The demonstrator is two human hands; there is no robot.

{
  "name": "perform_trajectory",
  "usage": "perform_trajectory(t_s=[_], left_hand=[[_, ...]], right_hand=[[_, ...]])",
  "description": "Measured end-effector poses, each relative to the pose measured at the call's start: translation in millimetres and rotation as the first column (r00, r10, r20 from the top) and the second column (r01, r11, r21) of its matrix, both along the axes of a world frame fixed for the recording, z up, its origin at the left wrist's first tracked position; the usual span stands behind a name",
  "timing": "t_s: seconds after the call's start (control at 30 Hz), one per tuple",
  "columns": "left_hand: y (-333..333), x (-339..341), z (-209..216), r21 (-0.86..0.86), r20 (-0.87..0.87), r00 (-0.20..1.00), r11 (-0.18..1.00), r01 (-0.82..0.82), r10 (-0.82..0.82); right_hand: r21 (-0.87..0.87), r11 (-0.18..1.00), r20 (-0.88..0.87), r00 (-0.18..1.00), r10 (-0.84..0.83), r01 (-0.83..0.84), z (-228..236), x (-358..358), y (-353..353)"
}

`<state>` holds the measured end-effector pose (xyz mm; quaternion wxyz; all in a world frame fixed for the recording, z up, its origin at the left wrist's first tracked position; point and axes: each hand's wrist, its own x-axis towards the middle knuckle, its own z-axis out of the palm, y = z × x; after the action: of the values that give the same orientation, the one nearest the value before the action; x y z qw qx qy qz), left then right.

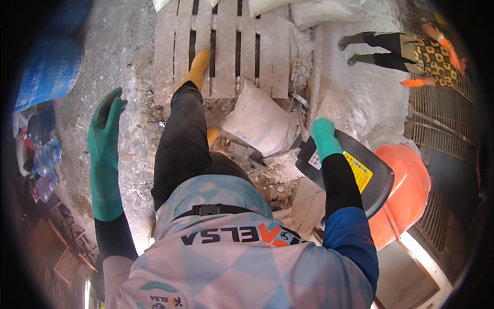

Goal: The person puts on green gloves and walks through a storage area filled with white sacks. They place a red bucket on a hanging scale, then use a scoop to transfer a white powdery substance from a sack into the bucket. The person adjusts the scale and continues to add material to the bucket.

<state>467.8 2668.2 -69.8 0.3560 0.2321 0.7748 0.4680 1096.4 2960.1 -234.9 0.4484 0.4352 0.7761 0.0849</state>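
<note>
My left hand (109, 116), in a long green rubber glove, is held out over the grey floor. Its fingers are stretched and a little apart, with nothing in them. My right hand (324, 135), in a matching glove, is closed with its fingers curled. It appears over the corner of a black machine cover (378, 177) with a yellow warning label. Whether it grips the cover or anything else is hidden. A full white sack (262, 121) lies in front of me, by the pallet. One of my yellow boots (197, 69) is on the slatted wooden pallet (224, 51).
White sacks (329, 13) lie at the far edge of the pallet. White powder (360, 92) covers the ground at right, near a large orange drum (404, 180). Farther right stands a person (435, 56) with orange gloves. A blue barrel (49, 72) and plastic bottles (47, 157) are at left.
</note>
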Motion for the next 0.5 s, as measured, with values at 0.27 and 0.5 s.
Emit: perform_trajectory(t_s=[0.27,0.5], left_hand=[[-8.0,-3.8,-24.4,-0.102,0.042,0.998,0.994,-0.033,0.037],[10.3,-21.2,-15.3,-0.253,-0.016,0.999,0.967,-0.044,0.042]], right_hand=[[-0.165,0.981,0.140,0.987,-0.077,0.100,-39.1,-10.2,5.9],[-0.285,0.948,0.280,0.933,0.226,-0.144,-71.4,-5.0,-61.1]])
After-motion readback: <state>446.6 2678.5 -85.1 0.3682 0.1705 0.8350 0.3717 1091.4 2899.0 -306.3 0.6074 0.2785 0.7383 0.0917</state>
